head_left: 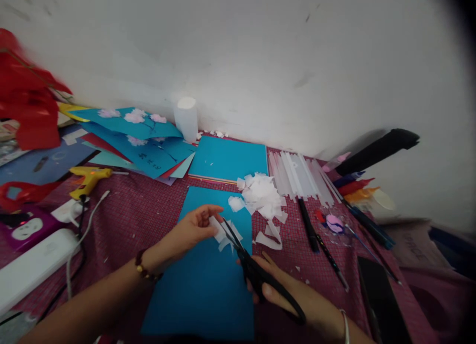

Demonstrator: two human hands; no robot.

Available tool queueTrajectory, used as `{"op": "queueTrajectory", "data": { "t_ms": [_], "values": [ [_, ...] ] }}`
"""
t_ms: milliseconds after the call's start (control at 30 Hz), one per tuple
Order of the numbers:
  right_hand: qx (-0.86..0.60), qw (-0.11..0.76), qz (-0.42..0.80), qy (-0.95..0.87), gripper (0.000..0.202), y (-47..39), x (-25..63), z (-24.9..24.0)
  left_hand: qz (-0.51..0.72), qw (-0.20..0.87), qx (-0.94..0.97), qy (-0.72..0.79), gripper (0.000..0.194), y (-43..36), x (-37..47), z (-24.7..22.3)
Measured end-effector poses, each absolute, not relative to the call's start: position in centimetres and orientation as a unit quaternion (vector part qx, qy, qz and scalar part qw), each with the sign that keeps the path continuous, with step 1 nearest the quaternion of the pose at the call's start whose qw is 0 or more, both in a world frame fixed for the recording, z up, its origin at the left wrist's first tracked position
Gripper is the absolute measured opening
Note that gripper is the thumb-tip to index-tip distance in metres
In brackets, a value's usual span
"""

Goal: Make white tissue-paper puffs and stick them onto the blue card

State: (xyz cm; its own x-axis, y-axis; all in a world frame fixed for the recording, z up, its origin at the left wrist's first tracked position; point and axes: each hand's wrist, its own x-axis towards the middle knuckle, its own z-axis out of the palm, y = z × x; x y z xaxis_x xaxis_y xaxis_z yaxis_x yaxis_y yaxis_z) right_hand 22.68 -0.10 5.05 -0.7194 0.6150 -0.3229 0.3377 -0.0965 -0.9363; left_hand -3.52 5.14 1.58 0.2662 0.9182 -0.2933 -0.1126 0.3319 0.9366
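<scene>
Black-handled scissors (256, 274) are gripped in my right hand (277, 284), their blades pointing up and left. Between the thumb and fingers of my left hand (199, 225) is a small piece of white tissue paper (216, 230), right beside the blades. Whether the blades touch it I cannot tell. More white scraps lie just under the blades on a blue sheet of paper (208, 294), which spreads flat beneath both hands. A heap of cut white tissue paper (264, 195) sits at the sheet's upper right corner.
Behind the sheet is a stack of blue paper (230, 158). A yellow glue gun (89, 180) and a white power strip (33, 269) with cables lie left. Glue sticks (297, 175), a black marker (308, 225) and a dark phone (383, 299) are right. A white roll (187, 121) stands by the wall.
</scene>
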Motion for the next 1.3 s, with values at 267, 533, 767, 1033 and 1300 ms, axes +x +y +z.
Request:
{"op": "queueTrajectory", "data": {
  "t_ms": [267, 533, 767, 1033, 1300],
  "values": [
    [-0.486, 0.066, 0.386, -0.781, 0.063, -5.7, 22.4, 3.2, 0.443, 0.68, 0.325, 0.486, 0.048, 2.6, -6.3, 2.0],
    [-0.486, 0.198, 0.248, -0.815, 0.038, -7.9, 20.5, 4.4, 0.467, 0.644, 0.385, 0.467, 0.045, -1.7, -5.3, 2.2],
    [-0.467, 0.337, 0.256, -0.776, 0.034, -5.2, 15.4, 4.2, 0.501, 0.609, 0.427, 0.442, 0.034, -3.0, -1.0, 1.2],
    [-0.55, 0.364, 0.262, -0.704, 0.018, 1.5, 17.6, 0.1, 0.489, 0.502, 0.501, 0.507, 0.035, 0.5, -3.3, 0.3],
    [-0.445, 0.431, 0.263, -0.74, 0.027, -1.5, 21.3, 5.5, 0.437, 0.442, 0.564, 0.544, 0.029, 7.2, -4.5, -1.2]
  ]
}}
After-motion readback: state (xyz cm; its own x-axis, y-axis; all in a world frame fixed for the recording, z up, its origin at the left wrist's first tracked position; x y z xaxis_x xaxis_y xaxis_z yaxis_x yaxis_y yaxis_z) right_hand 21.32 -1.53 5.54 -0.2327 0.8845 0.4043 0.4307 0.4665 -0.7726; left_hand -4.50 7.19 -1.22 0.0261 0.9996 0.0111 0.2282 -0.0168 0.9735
